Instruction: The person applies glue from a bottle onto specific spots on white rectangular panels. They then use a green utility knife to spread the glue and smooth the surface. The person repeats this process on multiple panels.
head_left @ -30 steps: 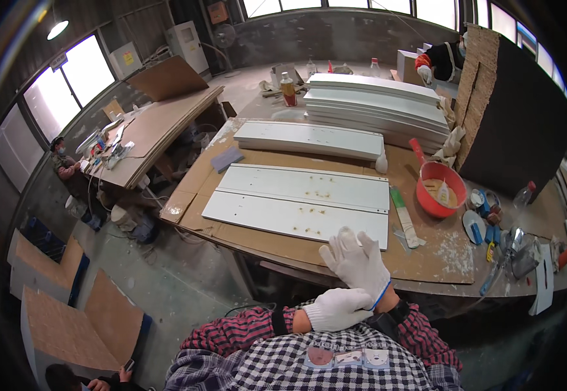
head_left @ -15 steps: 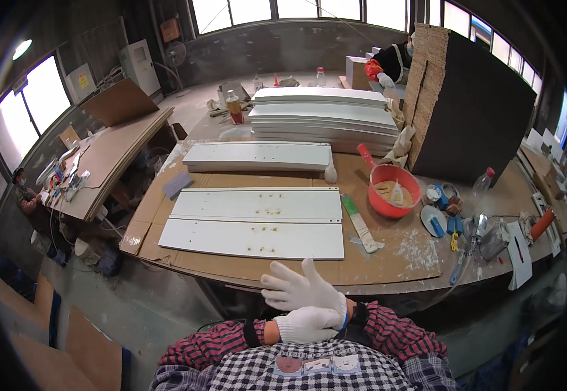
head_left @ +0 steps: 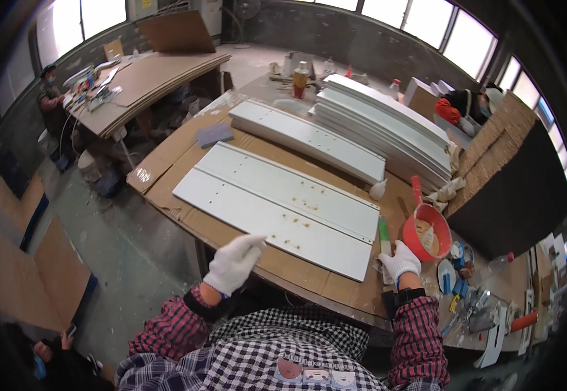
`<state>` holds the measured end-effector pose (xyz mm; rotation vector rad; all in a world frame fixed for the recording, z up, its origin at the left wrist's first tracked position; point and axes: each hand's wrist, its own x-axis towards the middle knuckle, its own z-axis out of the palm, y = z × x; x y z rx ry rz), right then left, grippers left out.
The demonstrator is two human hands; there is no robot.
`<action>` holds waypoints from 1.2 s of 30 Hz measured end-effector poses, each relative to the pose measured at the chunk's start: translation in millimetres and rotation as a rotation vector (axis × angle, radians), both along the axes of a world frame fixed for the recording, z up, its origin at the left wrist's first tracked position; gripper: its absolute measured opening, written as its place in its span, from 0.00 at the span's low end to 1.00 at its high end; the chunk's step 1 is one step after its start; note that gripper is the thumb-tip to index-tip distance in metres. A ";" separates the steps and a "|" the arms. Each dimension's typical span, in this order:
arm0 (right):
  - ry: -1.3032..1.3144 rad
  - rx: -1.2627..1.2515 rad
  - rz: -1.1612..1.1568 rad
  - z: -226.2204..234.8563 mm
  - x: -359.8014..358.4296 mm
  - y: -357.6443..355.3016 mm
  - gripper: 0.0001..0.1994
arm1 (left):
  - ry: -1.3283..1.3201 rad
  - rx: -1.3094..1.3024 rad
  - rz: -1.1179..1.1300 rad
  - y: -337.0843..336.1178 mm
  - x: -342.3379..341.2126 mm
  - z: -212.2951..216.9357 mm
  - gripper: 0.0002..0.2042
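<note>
My left hand (head_left: 234, 264), in a white knit glove, hovers off the near edge of two white boards (head_left: 277, 202), its fingers stretched out and holding nothing. The boards lie side by side, with small holes and yellowish filler spots. To their right, my right hand (head_left: 400, 262), gloved too, reaches down at a flat strip-like tool with a green end (head_left: 384, 233). Its thumb and index finger are apart beside the tool's pale end, which the hand partly covers. Close by stands a red bowl (head_left: 445, 225) with beige paste and a small white bottle.
Cardboard (head_left: 283, 260) covers the worktable. Behind lie more white boards (head_left: 309, 140), a taller stack (head_left: 381, 127) and a grey sanding block (head_left: 214, 134). Blue-handled tools (head_left: 449, 280) and a dark panel (head_left: 511, 182) stand right. A co-worker (head_left: 469, 107) bends at the back; others are left.
My hands were crossed at the wrists near my body; now they are apart. The right has moved to the green-ended tool, the left toward the boards' near edge. The view has turned left.
</note>
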<state>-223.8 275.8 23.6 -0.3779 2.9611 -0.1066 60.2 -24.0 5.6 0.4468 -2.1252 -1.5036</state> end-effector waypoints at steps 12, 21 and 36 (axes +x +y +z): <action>-0.039 -0.422 0.019 10.5 4.4 36.5 0.15 | -0.079 0.199 0.178 -42.0 -5.1 11.2 0.15; -0.499 -0.677 0.203 66.5 133.6 22.7 0.15 | -0.155 -0.078 -0.253 48.7 -58.4 76.1 0.22; -1.102 -0.879 0.011 42.8 162.5 9.2 0.34 | -0.643 -0.517 -0.007 -20.2 73.9 14.4 0.19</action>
